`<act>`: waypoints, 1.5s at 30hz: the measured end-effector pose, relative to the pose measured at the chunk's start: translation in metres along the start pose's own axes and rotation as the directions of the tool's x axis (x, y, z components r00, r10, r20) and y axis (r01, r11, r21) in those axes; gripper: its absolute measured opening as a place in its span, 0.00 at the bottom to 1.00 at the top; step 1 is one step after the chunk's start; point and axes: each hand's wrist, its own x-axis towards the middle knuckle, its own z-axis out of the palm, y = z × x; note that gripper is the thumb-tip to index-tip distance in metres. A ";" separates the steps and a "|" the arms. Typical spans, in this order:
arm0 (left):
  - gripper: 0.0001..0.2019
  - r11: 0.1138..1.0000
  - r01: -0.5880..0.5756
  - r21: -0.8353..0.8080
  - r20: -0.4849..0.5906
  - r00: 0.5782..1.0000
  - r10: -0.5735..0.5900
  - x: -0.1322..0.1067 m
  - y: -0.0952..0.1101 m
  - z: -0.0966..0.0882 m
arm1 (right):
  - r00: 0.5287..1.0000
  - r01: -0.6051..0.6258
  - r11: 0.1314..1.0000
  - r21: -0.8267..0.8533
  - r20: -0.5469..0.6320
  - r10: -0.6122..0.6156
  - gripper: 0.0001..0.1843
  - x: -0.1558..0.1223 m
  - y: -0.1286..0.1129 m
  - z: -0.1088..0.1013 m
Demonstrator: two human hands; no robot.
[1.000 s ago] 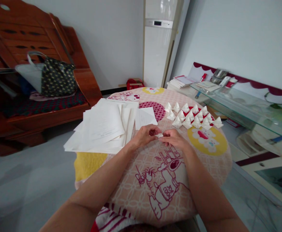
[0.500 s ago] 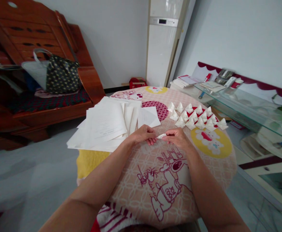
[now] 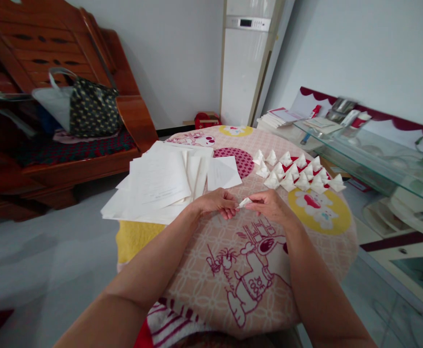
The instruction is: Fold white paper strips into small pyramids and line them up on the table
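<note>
Between my hands is a small piece of folded white paper [image 3: 244,202], held above the patterned tablecloth [image 3: 204,261]. My left hand [image 3: 219,202] pinches its left end, and my right hand [image 3: 269,204] grips the other end between thumb and fingers. Just beyond my hands lies a flat square sheet of white paper [image 3: 224,173]. To the left a stack of white sheets [image 3: 156,179] is spread out, the top one faintly printed. Rows of several small folded paper boats [image 3: 294,175] with pointed tops stand on the cloth to the right.
A glass-topped cabinet [image 3: 374,159] runs along the right wall with papers [image 3: 280,117] and cups on it. At the left stands a wooden sofa [image 3: 138,125] with a dotted bag [image 3: 93,108]. A white floor-standing appliance [image 3: 243,67] is behind the table.
The folded paper is tilted more upright between my fingers, with more of its face showing. Both hands remain in nearly the same place; the view has shifted slightly.
</note>
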 end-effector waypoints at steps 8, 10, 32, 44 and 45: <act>0.09 0.996 -0.013 0.092 -0.029 0.999 0.016 -0.001 0.001 0.004 | 0.999 0.029 0.999 -0.031 -0.033 -0.030 0.12 -0.002 0.000 0.001; 0.09 0.991 -0.022 0.132 -0.044 0.999 0.028 -0.001 0.001 0.006 | 0.999 0.028 0.999 -0.027 -0.029 -0.029 0.12 -0.002 0.000 0.001; 0.17 0.994 -0.111 -0.022 -0.055 0.992 0.110 0.000 0.003 0.003 | 0.973 -0.221 0.860 0.460 0.043 0.227 0.17 0.008 0.005 0.012; 0.14 0.982 -0.181 0.045 -0.108 0.977 0.185 -0.001 0.008 0.011 | 0.981 -0.159 0.806 0.571 -0.001 0.194 0.16 0.008 -0.002 0.016; 0.14 0.981 -0.180 0.068 -0.101 0.977 0.186 -0.002 0.009 0.012 | 0.981 -0.160 0.811 0.563 0.002 0.192 0.16 0.007 -0.003 0.016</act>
